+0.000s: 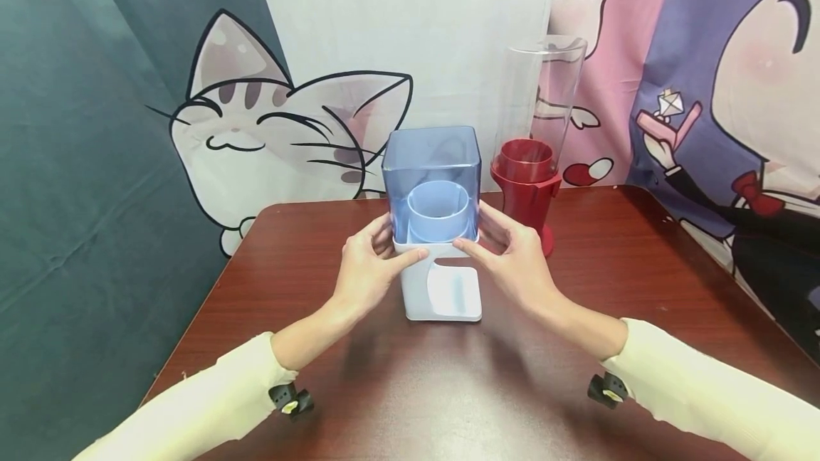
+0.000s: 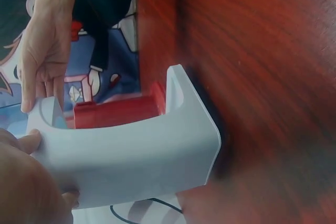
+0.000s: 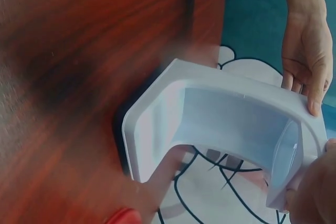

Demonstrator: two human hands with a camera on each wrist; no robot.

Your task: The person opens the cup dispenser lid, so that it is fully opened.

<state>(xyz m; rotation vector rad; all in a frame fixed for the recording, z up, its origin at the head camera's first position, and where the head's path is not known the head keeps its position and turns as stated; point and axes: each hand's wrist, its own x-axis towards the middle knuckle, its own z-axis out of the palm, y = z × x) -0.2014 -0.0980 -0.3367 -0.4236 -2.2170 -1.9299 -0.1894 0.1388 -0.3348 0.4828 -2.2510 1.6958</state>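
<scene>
Between both hands is a dispenser with a white C-shaped stand (image 1: 416, 290) and a see-through blue square container (image 1: 432, 155) on top. Inside the container shows a round light-blue ring (image 1: 438, 208). My left hand (image 1: 368, 258) grips its left side just where container and stand meet, thumb on the front. On the opposite side, my right hand (image 1: 519, 262) holds it the same way, its thumb also in front. A dark shadow lies along the stand's base (image 2: 202, 145) in the left wrist view; whether it touches the table cannot be told.
Behind and to the right stands a red dispenser (image 1: 528, 198) with a tall clear cylinder (image 1: 544, 91) on it. The brown wooden table (image 1: 288, 255) ends at a cartoon-printed cloth backdrop (image 1: 333, 6). A wrist camera (image 1: 291, 400) sits on the left sleeve.
</scene>
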